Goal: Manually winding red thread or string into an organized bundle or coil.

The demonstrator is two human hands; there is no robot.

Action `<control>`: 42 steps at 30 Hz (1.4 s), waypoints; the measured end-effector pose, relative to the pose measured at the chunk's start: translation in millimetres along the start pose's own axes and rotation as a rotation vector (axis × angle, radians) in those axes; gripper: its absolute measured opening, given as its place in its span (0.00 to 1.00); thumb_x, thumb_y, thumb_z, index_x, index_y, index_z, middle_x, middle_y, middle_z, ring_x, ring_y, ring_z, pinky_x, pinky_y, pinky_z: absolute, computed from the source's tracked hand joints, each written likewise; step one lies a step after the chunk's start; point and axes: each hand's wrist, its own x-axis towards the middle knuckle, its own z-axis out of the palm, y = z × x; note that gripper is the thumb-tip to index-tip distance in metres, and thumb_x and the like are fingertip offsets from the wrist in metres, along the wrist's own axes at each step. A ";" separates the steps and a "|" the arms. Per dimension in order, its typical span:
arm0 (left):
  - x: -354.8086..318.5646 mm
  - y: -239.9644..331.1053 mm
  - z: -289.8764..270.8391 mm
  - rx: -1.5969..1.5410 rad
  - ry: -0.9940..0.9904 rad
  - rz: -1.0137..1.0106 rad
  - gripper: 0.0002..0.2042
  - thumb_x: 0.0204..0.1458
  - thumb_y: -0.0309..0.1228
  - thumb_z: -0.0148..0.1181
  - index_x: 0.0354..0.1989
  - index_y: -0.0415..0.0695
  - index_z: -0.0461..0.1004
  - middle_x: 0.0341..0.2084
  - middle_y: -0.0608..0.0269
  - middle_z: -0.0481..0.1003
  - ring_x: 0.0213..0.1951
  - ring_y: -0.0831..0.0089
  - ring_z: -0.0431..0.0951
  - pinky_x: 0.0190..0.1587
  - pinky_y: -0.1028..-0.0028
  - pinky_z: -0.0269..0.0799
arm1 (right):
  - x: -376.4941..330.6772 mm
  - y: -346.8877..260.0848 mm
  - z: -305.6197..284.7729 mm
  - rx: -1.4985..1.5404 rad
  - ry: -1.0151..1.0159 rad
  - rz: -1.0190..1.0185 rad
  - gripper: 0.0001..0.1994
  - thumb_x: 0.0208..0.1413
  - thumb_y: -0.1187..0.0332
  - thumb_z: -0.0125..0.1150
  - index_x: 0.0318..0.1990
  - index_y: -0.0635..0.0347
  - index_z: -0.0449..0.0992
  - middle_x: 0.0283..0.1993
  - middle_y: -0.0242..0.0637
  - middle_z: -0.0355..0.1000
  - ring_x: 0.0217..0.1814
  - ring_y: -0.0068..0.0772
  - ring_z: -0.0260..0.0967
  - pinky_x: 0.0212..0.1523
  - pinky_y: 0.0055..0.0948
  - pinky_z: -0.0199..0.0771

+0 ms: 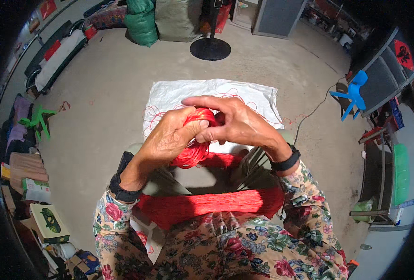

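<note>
Floral-print sleeves and lap, lower frame; across the knees a thick hank of red thread [207,205] stretched wide, dark bands on both wrists.

Item: ball of red thread [195,140], held up in front of the body above the hank. Left hand [167,137] cupped round it from the left, thumb laid on top. Right hand [237,123] closed on its upper right side, fingers curled over, index finger extended across the top.

Step, as judged: winding thread from hank onto ball, mid-wrap. Next turn would call for steady tension and a slight rotation of the ball so the wraps lie evenly.

Surface: white woven sack [179,95] spread on concrete floor [109,79], loose red strands trailing on it.

Room: black round stand base [210,48]; green sacks [141,21]; blue plastic child's chair [354,93]; green plastic stool [38,119]; stacked boxes [48,224] at left; cable running across floor at right.
</note>
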 end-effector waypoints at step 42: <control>72.1 -30.8 -46.9 -0.537 0.169 -0.108 0.08 0.54 0.29 0.65 0.36 0.41 0.73 0.20 0.75 0.68 0.20 0.85 0.65 0.23 0.80 0.63 | 67.1 25.4 -91.6 0.263 -0.098 0.189 0.11 0.63 0.60 0.58 0.36 0.57 0.72 0.26 0.23 0.66 0.20 0.13 0.57 0.20 0.16 0.56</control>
